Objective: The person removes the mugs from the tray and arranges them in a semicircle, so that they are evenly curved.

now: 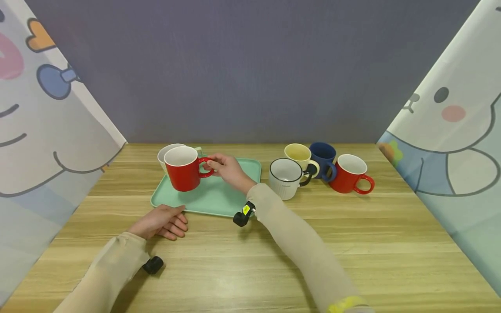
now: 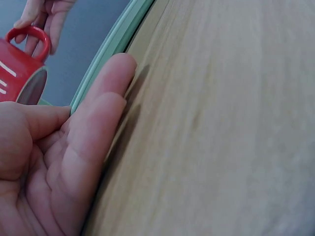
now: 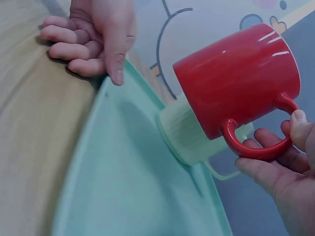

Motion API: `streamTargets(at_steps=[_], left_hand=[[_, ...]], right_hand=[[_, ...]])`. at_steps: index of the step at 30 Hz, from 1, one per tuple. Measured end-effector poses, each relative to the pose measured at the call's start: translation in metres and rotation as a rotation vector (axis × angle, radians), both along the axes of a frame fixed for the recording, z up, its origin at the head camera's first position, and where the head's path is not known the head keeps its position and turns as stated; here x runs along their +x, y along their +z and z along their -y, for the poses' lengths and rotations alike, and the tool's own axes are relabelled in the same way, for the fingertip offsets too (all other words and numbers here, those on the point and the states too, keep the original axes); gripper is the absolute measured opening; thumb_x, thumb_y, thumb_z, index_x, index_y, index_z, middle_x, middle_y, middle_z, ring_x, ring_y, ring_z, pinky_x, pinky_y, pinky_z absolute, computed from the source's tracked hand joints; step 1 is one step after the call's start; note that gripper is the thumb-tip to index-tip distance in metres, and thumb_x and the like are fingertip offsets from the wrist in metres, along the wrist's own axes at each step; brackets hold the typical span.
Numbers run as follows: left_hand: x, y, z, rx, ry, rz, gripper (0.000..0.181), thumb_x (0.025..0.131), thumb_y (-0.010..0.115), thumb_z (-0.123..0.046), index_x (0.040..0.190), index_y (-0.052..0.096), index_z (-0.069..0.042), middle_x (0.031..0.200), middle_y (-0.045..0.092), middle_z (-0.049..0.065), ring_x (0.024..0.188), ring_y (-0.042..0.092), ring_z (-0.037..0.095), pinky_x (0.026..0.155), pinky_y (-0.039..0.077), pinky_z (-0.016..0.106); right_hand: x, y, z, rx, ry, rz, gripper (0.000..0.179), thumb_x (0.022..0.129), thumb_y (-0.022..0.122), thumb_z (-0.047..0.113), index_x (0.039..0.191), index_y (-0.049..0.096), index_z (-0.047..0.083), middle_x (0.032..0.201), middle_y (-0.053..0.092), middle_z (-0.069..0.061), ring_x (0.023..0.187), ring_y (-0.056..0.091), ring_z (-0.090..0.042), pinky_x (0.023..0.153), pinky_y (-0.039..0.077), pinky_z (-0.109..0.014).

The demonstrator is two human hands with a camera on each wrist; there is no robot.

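Note:
By its handle, my right hand (image 1: 228,168) holds a red mug (image 1: 184,170) with a white inside, upright above the mint-green tray (image 1: 219,204). In the right wrist view, fingers and thumb pinch the handle, and the mug (image 3: 238,78) hangs over the tray with its shadow below. Behind it on the tray's far left stands a pale mug (image 3: 184,130), partly hidden by the red one in the head view. My left hand (image 1: 166,222) lies at the tray's near edge. Its thumb touches the rim (image 2: 93,73), while the relaxed fingers lie beside the tray, over the wooden table.
Right of the tray stand a white mug with a black rim (image 1: 285,178), a yellow mug (image 1: 298,153), a dark blue mug (image 1: 322,157) and another red mug (image 1: 346,180). A grey wall (image 1: 250,69) closes the back; printed cartoon panels (image 1: 450,143) flank the wooden table (image 1: 274,261).

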State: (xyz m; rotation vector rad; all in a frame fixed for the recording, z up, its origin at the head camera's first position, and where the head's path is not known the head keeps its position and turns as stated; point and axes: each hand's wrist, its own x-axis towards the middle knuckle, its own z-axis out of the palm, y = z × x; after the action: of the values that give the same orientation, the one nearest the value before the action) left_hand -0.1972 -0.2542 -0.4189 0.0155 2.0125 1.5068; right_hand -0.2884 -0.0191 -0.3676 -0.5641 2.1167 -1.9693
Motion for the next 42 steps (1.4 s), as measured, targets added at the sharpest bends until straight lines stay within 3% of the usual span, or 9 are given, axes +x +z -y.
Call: streamTargets(at_steps=[6, 20, 42], left_hand=[[0.002, 0.001, -0.004, -0.034, 0.039, -0.007, 0.045, 0.107, 0.042, -0.034, 0.095, 0.065, 0.003, 0.081, 0.071, 0.006, 0.069, 0.071, 0.017, 0.063, 0.06, 0.032], [0.002, -0.002, -0.003, -0.047, 0.049, -0.007, 0.046, 0.107, 0.041, -0.034, 0.096, 0.064, 0.003, 0.081, 0.071, 0.007, 0.069, 0.071, 0.017, 0.063, 0.06, 0.032], [0.002, -0.001, -0.002, -0.037, 0.039, -0.01, 0.046, 0.108, 0.04, -0.034, 0.097, 0.065, 0.003, 0.081, 0.071, 0.007, 0.07, 0.071, 0.017, 0.063, 0.06, 0.032]], right_hand=[[-0.005, 0.007, -0.013, -0.006, -0.039, 0.003, 0.025, 0.102, 0.055, 0.005, 0.122, 0.06, -0.008, 0.117, 0.066, -0.025, 0.11, 0.065, -0.032, 0.09, 0.055, -0.037], [-0.007, 0.03, -0.041, 0.008, -0.127, -0.072, 0.025, 0.101, 0.056, 0.006, 0.121, 0.061, -0.01, 0.114, 0.067, -0.024, 0.108, 0.066, -0.034, 0.086, 0.057, -0.036], [-0.008, 0.073, -0.104, 0.052, -0.236, -0.104, 0.027, 0.102, 0.055, 0.007, 0.123, 0.059, -0.01, 0.115, 0.066, -0.026, 0.107, 0.065, -0.032, 0.094, 0.053, -0.045]])
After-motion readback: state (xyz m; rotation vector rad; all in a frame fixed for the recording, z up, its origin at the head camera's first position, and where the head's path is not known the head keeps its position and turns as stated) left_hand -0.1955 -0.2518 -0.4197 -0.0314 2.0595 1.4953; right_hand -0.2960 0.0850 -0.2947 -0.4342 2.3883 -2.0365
